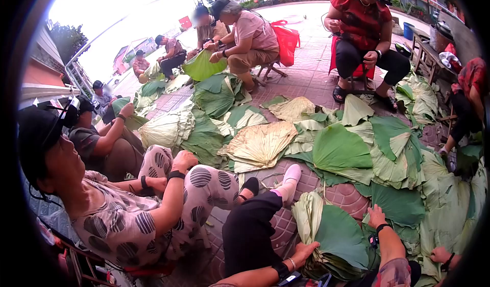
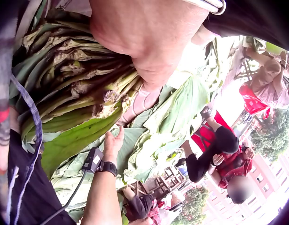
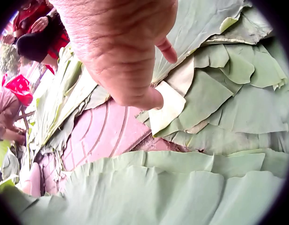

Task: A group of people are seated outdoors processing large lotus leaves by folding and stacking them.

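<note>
In the head view my left hand [image 1: 304,251] grips the near edge of a stack of folded lotus leaves [image 1: 341,236], green on top and pale yellow at the side. The left wrist view shows the brown, gathered stem ends [image 2: 107,96] of that stack close by the hand. Ahead and to the right, my right hand [image 1: 376,216] reaches over more green lotus leaves [image 1: 395,202] on the ground. The right wrist view shows this hand [image 3: 125,61] with loosely extended fingers above a pale leaf piece [image 3: 168,105]; some fingers are hidden behind the hand.
Large piles of lotus leaves [image 1: 260,141] cover the red paving [image 1: 347,197]. A person in patterned clothes [image 1: 127,220] sits close on my left, and another in red [image 1: 362,26] sits opposite. Someone's hand [image 1: 440,255] is near at right. Several others sit farther back.
</note>
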Motion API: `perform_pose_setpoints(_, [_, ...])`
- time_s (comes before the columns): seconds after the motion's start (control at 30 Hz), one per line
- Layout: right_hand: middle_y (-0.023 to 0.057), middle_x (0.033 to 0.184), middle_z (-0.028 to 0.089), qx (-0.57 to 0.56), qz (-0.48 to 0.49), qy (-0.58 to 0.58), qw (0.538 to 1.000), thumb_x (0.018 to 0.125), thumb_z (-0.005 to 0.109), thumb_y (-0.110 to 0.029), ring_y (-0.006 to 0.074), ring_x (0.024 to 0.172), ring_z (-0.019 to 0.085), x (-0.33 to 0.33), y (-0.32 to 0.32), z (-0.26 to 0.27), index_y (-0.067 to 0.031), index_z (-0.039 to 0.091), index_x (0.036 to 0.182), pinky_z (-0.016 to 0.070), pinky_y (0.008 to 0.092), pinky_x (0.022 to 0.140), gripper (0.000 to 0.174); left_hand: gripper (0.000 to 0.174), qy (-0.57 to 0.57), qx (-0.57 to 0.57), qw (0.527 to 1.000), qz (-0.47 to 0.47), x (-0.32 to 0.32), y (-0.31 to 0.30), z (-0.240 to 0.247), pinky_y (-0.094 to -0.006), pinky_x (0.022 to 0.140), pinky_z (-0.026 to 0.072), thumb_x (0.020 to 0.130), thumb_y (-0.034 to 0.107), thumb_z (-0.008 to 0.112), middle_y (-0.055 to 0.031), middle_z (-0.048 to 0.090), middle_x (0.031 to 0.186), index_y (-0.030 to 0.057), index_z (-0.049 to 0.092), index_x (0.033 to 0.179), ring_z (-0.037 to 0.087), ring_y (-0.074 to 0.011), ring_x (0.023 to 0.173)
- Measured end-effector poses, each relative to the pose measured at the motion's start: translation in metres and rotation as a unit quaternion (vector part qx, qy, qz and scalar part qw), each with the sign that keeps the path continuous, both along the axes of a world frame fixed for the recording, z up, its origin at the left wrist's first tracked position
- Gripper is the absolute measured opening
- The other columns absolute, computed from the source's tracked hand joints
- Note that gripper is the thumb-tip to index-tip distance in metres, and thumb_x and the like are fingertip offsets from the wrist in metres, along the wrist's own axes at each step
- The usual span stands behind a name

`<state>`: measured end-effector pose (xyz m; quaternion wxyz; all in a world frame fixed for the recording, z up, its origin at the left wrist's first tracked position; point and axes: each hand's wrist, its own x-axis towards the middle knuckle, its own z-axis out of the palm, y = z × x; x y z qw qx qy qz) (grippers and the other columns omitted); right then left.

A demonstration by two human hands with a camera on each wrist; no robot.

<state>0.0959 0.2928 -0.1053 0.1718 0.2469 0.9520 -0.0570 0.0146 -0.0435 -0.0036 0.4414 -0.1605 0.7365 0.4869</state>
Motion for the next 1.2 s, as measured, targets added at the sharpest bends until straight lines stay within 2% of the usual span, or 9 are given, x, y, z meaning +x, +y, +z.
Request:
perform_pose_setpoints(0.13, [0.0106, 0.105, 0.058, 0.037, 0.004, -0.105, 0.994, 0.08, 0.045, -0.024, 0.0286, 0.099, 0.054, -0.012, 0.001, -0.036, -0.0189, 0.039, 0.123, 0.0436, 0.0445, 0.073, 0.045, 0.046, -0.005, 0.057, 0.997, 0.045, 0.005, -0.002, -0.024, -0.0298, 0.064, 0.0485, 0.062, 0.026, 0.069, -0.0151, 0.063, 0.083, -0.0099, 0.059, 0.089, 0.062, -0.02, 0.072])
perform_pose_setpoints(0.23, [0.0067, 0.104, 0.059, 0.032, -0.001, -0.199, 0.979, 0.079, 0.046, -0.024, 0.0241, 0.095, 0.057, -0.031, -0.007, -0.016, -0.018, 0.042, 0.119, 0.0439, 0.0441, 0.066, 0.041, 0.048, -0.009, 0.038, 0.999, 0.027, 0.009, -0.004, -0.079, -0.03, 0.065, 0.0482, 0.062, 0.028, 0.069, -0.0152, 0.063, 0.083, -0.0096, 0.059, 0.089, 0.062, -0.0203, 0.073])
perform_pose_setpoints(0.27, [0.0003, 0.09, 0.064, 0.109, 0.011, -0.185, 0.977, 0.079, 0.047, -0.021, 0.0179, 0.08, 0.062, -0.03, 0.0, -0.043, -0.0184, 0.051, 0.107, 0.04, 0.0439, 0.052, 0.028, 0.05, 0.001, 0.018, 1.0, 0.006, 0.007, -0.004, -0.076, -0.0299, 0.066, 0.0478, 0.061, 0.031, 0.07, -0.0152, 0.063, 0.083, -0.0088, 0.06, 0.089, 0.062, -0.0205, 0.074])
perform_pose_setpoints(0.37, [-0.0001, 0.09, 0.064, 0.12, 0.026, -0.24, 0.963, 0.079, 0.049, -0.022, 0.0176, 0.08, 0.061, -0.031, 0.011, -0.037, -0.0172, 0.054, 0.098, 0.04, 0.0436, 0.053, 0.021, 0.052, -0.004, 0.0, 1.0, -0.001, 0.008, -0.004, -0.082, -0.03, 0.067, 0.0475, 0.06, 0.034, 0.07, -0.0153, 0.063, 0.084, -0.0084, 0.06, 0.089, 0.062, -0.0209, 0.076])
perform_pose_setpoints(0.6, [-0.0011, 0.08, 0.062, 0.217, 0.066, -0.118, 0.967, 0.078, 0.049, -0.021, 0.0167, 0.075, 0.06, -0.016, 0.018, -0.038, -0.0144, 0.054, 0.093, 0.0383, 0.0385, 0.059, 0.017, 0.049, 0.02, 0.011, 1.0, 0.004, 0.011, -0.002, -0.089, -0.0298, 0.066, 0.0476, 0.061, 0.031, 0.069, -0.0146, 0.063, 0.085, -0.0071, 0.06, 0.09, 0.062, -0.0199, 0.075])
perform_pose_setpoints(0.77, [0.005, 0.073, 0.061, 0.192, 0.06, 0.065, 0.977, 0.072, 0.054, -0.016, 0.0227, 0.068, 0.061, -0.006, 0.065, -0.032, -0.0087, 0.05, 0.096, 0.0414, 0.0368, 0.056, 0.026, 0.051, -0.013, 0.025, 0.999, 0.02, 0.001, 0.002, -0.001, -0.0286, 0.065, 0.046, 0.061, 0.028, 0.072, -0.0118, 0.061, 0.084, -0.0085, 0.057, 0.094, 0.059, -0.0184, 0.072])
perform_pose_setpoints(0.9, [0.0129, 0.064, 0.058, 0.125, -0.049, 0.236, 0.963, 0.064, 0.058, -0.012, 0.0306, 0.063, 0.058, -0.009, 0.07, 0.049, -0.0036, 0.045, 0.1, 0.0439, 0.042, 0.056, 0.039, 0.041, -0.016, 0.067, 0.995, 0.075, 0.007, 0.001, -0.056, -0.0325, 0.053, 0.049, 0.065, 0.02, 0.069, -0.0138, 0.06, 0.075, -0.0118, 0.055, 0.087, 0.06, -0.0207, 0.059])
perform_pose_setpoints(1.03, [0.0147, 0.069, 0.059, 0.147, -0.138, 0.314, 0.928, 0.064, 0.054, -0.016, 0.0333, 0.069, 0.058, -0.016, 0.078, 0.124, -0.0088, 0.055, 0.065, 0.0458, 0.0426, 0.059, 0.007, 0.038, -0.092, 0.1, 0.986, 0.094, 0.004, 0.0, -0.034, -0.0328, 0.055, 0.0477, 0.064, 0.016, 0.068, -0.012, 0.06, 0.078, -0.0109, 0.055, 0.088, 0.059, -0.0199, 0.062])
perform_pose_setpoints(1.2, [0.014, 0.071, 0.059, 0.176, -0.172, 0.387, 0.889, 0.071, 0.051, -0.018, 0.0324, 0.071, 0.057, -0.024, 0.072, 0.22, -0.0099, 0.055, 0.076, 0.0457, 0.0405, 0.061, 0.01, 0.036, -0.071, 0.162, 0.98, 0.089, 0.004, 0.0, -0.016, -0.0342, 0.055, 0.0465, 0.066, 0.012, 0.066, -0.0105, 0.056, 0.079, -0.0093, 0.052, 0.091, 0.056, -0.0196, 0.062])
